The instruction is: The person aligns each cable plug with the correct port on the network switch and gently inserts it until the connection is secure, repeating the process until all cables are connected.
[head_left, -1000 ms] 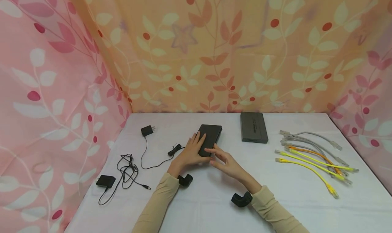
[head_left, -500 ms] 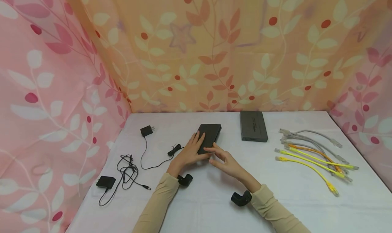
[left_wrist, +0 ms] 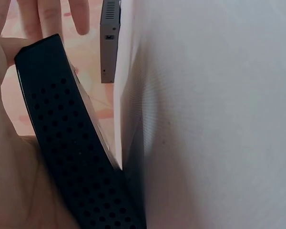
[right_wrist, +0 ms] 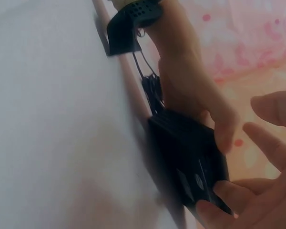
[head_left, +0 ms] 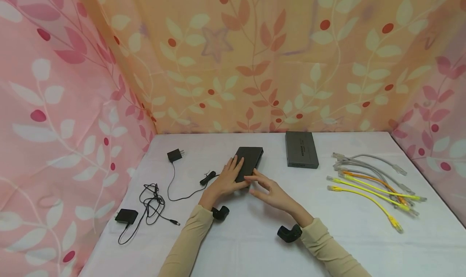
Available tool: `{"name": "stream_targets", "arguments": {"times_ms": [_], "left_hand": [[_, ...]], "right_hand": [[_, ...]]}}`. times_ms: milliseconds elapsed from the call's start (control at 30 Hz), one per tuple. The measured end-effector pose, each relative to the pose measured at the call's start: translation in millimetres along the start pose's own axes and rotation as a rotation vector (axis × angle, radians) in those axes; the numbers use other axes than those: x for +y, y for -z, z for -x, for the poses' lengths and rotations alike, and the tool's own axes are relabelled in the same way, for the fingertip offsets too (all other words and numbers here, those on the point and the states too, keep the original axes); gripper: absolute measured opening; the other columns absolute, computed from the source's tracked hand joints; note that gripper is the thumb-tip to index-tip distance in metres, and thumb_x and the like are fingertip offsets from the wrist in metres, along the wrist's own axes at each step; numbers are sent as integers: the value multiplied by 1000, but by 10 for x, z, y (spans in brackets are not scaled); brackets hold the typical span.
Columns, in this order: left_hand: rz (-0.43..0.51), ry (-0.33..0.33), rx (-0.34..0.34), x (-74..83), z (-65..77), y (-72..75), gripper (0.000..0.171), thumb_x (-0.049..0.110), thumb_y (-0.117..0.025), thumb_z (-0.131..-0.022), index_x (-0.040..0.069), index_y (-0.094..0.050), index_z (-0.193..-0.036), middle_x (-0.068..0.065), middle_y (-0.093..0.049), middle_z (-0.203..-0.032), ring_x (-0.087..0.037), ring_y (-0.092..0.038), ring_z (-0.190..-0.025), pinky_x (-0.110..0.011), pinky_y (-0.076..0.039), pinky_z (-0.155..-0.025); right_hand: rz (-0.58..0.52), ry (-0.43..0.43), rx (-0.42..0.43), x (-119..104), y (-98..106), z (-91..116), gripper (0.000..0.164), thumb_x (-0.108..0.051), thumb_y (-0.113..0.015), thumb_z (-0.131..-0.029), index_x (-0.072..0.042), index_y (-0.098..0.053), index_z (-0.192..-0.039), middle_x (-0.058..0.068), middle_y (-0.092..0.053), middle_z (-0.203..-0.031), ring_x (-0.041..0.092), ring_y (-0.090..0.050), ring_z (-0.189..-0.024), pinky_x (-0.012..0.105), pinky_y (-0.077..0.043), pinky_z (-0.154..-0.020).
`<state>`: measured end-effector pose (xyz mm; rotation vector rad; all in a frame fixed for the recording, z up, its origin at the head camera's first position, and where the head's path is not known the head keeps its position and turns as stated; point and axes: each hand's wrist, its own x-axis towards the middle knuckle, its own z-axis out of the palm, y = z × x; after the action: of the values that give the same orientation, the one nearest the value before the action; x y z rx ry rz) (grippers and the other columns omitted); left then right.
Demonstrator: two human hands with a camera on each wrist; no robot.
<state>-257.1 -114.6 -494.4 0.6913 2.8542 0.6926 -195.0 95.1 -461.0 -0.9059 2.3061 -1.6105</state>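
Note:
A flat black box (head_left: pixel 252 157), shaped like a router, lies mid-table, tilted with its right side raised off the cloth. My left hand (head_left: pixel 226 179) holds it from the left, fingers spread over its top. In the left wrist view the thumb bends over the box's perforated end (left_wrist: pixel 66 114). My right hand (head_left: pixel 271 191) is at the near right corner; its thumb and index finger stand apart. The right wrist view has two lower fingertips (right_wrist: pixel 233 193) against the box's edge. A thin black cord runs under my left hand; its end is hidden.
A grey NETGEAR network switch (head_left: pixel 301 149) lies behind, to the right. Several grey, orange and yellow network cables (head_left: pixel 375 184) are spread at the right. A plug adapter (head_left: pixel 174 155) with cord and another power adapter (head_left: pixel 126 216) with a coiled lead (head_left: pixel 151 202) lie at left.
My right wrist has shifted slightly to the right. The left hand stays on the box, and the view has tilted a little.

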Motion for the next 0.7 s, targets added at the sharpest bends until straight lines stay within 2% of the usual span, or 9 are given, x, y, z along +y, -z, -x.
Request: {"name": "stream_targets", "arguments": {"times_ms": [67, 233, 333, 500, 700], "left_hand": [[11, 3, -3, 6, 2, 5, 99, 77, -36, -79, 16, -5, -150, -15, 1, -156, -34, 1, -142, -54, -9, -112], [18, 19, -22, 18, -4, 15, 94, 70, -40, -83, 17, -3, -150, -14, 3, -156, -32, 4, -143, -53, -6, -112], [23, 30, -26, 12, -5, 19, 91, 66, -43, -85, 18, -3, -150, -13, 4, -156, -32, 4, -143, -52, -5, -113], [30, 34, -28, -8, -6, 19, 88, 62, -44, -86, 20, -2, -150, -11, 4, -156, -31, 4, -143, -52, -5, -113], [40, 16, -40, 4, -5, 39, 88, 62, -44, -86, 18, -4, -151, -13, 3, -156, -34, 3, -142, -53, -5, -112]], "right_hand": [[77, 37, -2, 5, 51, 7, 42, -10, -56, -92, -4, -49, -133, 25, -23, -149, 42, -22, -136, 63, -27, -101], [222, 91, 1, 184, 243, 33, 41, -18, -56, -93, -9, -50, -133, 9, -46, -139, 29, -40, -130, 54, -36, -99], [241, 42, -23, 212, 383, 76, 42, -26, -54, -94, -12, -50, -133, 1, -52, -135, 22, -46, -126, 48, -38, -100], [307, -16, -53, 205, 592, 158, 43, -34, -53, -94, -14, -51, -132, 5, -54, -132, 21, -49, -123, 47, -38, -100], [386, -70, 15, 228, 822, 339, 40, -29, -57, -92, -12, -55, -129, 4, -55, -131, 26, -50, -122, 50, -39, -99]]}}
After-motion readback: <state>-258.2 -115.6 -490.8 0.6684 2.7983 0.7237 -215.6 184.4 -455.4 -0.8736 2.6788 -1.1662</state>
